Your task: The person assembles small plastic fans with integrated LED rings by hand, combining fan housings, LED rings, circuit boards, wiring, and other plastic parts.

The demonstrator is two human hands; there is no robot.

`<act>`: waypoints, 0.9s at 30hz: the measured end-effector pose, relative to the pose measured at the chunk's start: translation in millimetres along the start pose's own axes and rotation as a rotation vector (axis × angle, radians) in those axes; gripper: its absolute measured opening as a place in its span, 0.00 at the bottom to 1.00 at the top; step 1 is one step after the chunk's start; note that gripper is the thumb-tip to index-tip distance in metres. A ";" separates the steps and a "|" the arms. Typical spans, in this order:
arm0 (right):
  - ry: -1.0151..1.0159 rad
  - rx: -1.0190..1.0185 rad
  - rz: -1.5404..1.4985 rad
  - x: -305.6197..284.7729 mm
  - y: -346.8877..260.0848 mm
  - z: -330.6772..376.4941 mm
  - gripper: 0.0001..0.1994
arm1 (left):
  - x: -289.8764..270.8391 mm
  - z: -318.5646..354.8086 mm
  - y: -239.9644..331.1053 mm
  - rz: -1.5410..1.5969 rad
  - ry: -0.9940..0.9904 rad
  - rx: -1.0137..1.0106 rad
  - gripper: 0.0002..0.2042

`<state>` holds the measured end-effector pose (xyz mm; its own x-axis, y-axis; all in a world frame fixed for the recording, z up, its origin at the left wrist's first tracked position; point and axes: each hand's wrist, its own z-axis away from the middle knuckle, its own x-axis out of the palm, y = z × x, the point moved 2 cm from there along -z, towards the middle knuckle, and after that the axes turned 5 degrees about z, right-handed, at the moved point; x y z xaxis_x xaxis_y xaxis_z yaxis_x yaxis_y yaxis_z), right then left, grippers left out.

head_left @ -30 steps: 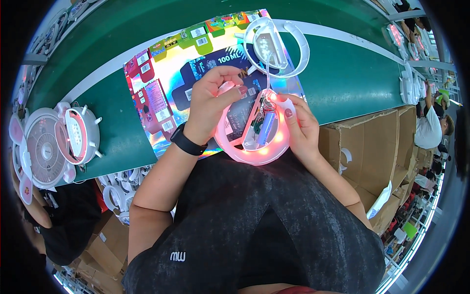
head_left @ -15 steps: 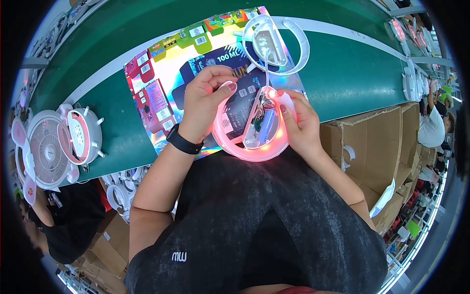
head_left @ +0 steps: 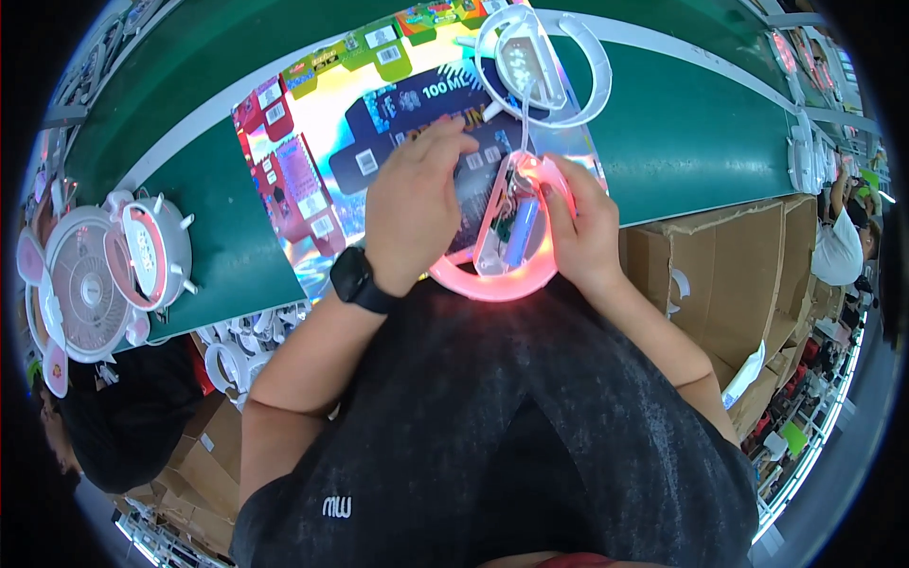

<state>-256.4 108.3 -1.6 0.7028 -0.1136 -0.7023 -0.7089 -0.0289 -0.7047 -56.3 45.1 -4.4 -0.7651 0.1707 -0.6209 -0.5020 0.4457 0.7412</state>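
Observation:
A round plastic lamp ring (head_left: pixel 499 287) glows pinkish red just in front of my body. Inside its half-round compartment are a blue cylindrical battery (head_left: pixel 519 239) and thin wires. My right hand (head_left: pixel 587 222) grips the ring's right side between thumb and fingers. My left hand (head_left: pixel 417 204) lies over the ring's left side, back up and fingers stretched forward; the thumb and anything beneath the palm are hidden. A cable runs from the compartment up to a white ring-shaped housing with prongs (head_left: pixel 598 95), which rests at the far edge of the printed sheet.
The shiny printed cardboard sheet (head_left: pixel 346 133) lies on a green table (head_left: pixel 682 142). White fan-like units (head_left: pixel 90 284) and a pronged ring unit (head_left: pixel 161 251) stand at the left. Cardboard boxes (head_left: pixel 724 275) stand at the right. A person in black (head_left: pixel 128 417) is at lower left.
My left hand has turned over from pinching the ring's upper left end and now covers its left side, fingers stretched. My right hand keeps its grip on the ring.

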 end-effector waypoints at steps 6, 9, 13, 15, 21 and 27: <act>-0.045 -0.032 0.115 -6.0 1.3 -4.6 0.15 | -7.7 7.7 -5.3 0.162 0.042 -0.154 0.17; 0.004 -0.078 0.000 -5.5 2.7 4.7 0.14 | -5.3 28.5 -7.1 0.599 0.168 -0.293 0.21; 0.148 -0.165 -0.092 -4.4 5.6 14.0 0.14 | -10.3 46.4 27.1 0.662 0.073 -0.458 0.31; 0.135 -0.150 -0.175 -0.8 9.7 11.0 0.15 | -12.7 41.7 32.3 0.601 0.109 -0.448 0.29; -0.111 0.187 -0.530 -1.6 19.6 -9.1 0.23 | -13.7 30.6 17.9 0.589 0.080 -0.336 0.21; -0.047 0.110 -0.321 -7.5 22.7 -26.5 0.25 | -15.2 3.9 18.8 0.805 0.049 -0.416 0.23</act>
<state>-279.3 82.2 -9.6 0.8930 -0.0703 -0.4445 -0.4417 0.0517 -0.8957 -52.6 54.3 18.1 -0.9593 0.2513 0.1289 0.0938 -0.1472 0.9846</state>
